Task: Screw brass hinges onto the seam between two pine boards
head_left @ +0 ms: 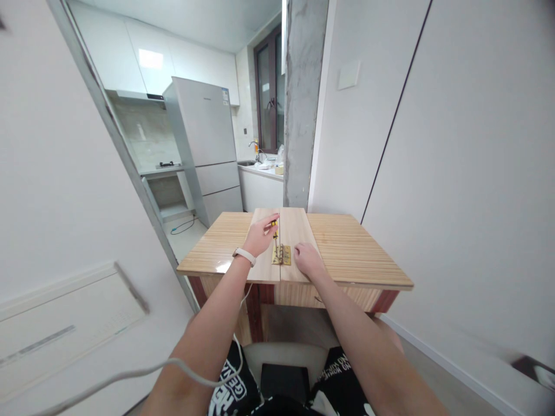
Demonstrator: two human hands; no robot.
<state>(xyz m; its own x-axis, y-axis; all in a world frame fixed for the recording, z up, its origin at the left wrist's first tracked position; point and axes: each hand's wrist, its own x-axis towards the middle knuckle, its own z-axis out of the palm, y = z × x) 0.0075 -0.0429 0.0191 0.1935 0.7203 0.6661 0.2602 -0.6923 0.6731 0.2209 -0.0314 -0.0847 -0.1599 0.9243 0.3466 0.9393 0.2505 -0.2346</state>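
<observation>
My left hand (261, 234), with a white band on its wrist, grips a yellow and black screwdriver (274, 229) by the handle. The screwdriver stands nearly upright, its shaft pointing down at the left leaf of a brass hinge (286, 255). That hinge lies opened flat across the seam between two pale boards, the left board (262, 270) and the right board (293, 222). To the right of the hinge, my right hand (307, 259) rests on the right board with its fingers curled. Whatever the curled fingers may hold is hidden.
Both boards lie on a wood-grain table (347, 245) with a drawer front below. A white cable (173, 363) loops past my left forearm. A wall stands close on each side. Ahead, beyond a bare concrete pillar (303, 104), are a fridge (208, 127) and a sink (247, 163).
</observation>
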